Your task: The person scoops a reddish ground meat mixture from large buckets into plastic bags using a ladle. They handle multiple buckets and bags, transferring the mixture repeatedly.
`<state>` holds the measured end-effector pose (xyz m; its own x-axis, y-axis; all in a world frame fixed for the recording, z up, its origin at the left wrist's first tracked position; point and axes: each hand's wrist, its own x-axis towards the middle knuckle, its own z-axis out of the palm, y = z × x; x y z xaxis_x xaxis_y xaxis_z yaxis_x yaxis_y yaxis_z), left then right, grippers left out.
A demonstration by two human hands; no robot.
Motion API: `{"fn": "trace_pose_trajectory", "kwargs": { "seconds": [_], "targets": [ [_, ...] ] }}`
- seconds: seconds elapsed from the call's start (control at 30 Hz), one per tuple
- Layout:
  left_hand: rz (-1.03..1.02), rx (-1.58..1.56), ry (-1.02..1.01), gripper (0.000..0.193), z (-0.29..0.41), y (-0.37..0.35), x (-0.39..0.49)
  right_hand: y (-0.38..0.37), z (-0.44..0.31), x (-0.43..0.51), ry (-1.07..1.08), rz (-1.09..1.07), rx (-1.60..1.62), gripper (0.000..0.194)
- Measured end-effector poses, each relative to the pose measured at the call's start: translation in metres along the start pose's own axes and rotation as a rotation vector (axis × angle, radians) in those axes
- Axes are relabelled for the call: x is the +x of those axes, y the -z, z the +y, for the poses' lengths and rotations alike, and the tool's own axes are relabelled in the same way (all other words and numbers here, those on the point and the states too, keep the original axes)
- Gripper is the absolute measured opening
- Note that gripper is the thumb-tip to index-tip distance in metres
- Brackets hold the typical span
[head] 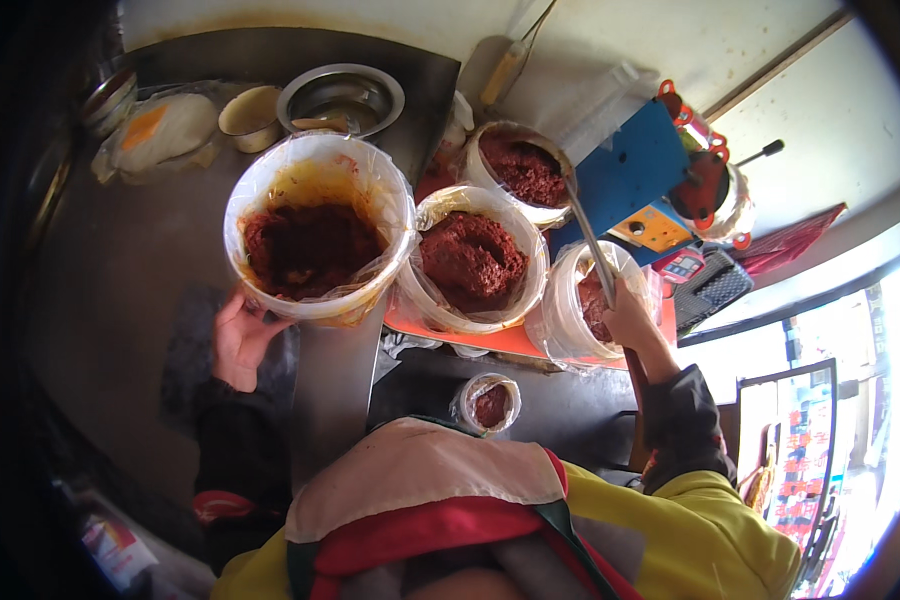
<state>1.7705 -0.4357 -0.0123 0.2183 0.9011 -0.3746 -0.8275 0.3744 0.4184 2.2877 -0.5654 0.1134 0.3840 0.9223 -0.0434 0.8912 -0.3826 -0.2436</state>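
Note:
My left hand [241, 341] grips the near underside of a white plastic bucket [319, 304], its fingers partly hidden. Inside are an orange-stained plastic liner and dark red paste [307, 247]. My right hand [634, 319] holds a long-handled metal tool [591, 229] with a brown handle trailing towards me. The tool's far end reaches the rim of the back tub [551, 215], where its tip is hard to make out. A lined middle tub [474, 324] holds red paste with a hollow in it. Below my right hand, another lined tub [562, 300] has red minced contents.
Tubs stand on an orange-red surface [510, 341]. Behind are a blue machine [630, 165] and a pink device [679, 265]. A steel bowl [341, 71], a cream pot [251, 120] and a bagged white mass [169, 127] sit back left. Near me is a small lined container [489, 405].

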Motion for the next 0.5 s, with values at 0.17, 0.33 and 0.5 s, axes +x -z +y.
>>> {"fn": "trace_pose_trajectory", "kwargs": {
  "seconds": [0.17,0.33,0.5],
  "targets": [
    [-0.002,0.022,0.010,0.030,0.002,-0.002,0.000,0.019,-0.033,-0.019,-0.005,0.410,0.059,0.030],
    [-0.010,0.020,0.011,0.030,0.000,-0.015,-0.006,0.055,-0.036,-0.037,-0.020,-0.120,0.875,0.017],
    [-0.056,-0.015,0.001,0.031,-0.001,-0.025,-0.012,0.076,-0.073,-0.081,-0.021,-0.275,1.059,0.020]
  ]
}}
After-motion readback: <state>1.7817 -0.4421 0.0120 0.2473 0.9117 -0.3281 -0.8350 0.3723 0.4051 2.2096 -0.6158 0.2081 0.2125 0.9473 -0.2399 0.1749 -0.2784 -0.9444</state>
